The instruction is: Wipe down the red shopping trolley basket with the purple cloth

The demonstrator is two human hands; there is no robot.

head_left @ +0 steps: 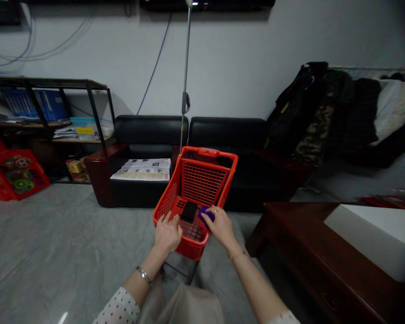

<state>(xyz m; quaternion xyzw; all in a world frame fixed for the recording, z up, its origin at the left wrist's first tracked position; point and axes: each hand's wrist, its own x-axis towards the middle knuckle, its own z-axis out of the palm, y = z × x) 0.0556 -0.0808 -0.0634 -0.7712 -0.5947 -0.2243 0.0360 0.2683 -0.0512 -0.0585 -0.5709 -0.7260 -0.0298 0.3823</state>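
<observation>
A red plastic shopping basket (202, 180) on a wheeled frame stands on the floor in front of me. My left hand (168, 233) rests on its near rim with the fingers curled over the edge. My right hand (220, 225) reaches over the rim and grips a small purple object (205, 211) just inside the basket. A black grid-like object (189, 211) lies on the basket's bottom between my hands.
A black sofa (222, 135) with newspapers (143, 169) on it stands behind the basket. A metal pole (185, 81) rises beside it. A dark wooden table (324, 252) is at right, a shelf (47, 112) with papers at left, and clothes (324, 112) hang at right.
</observation>
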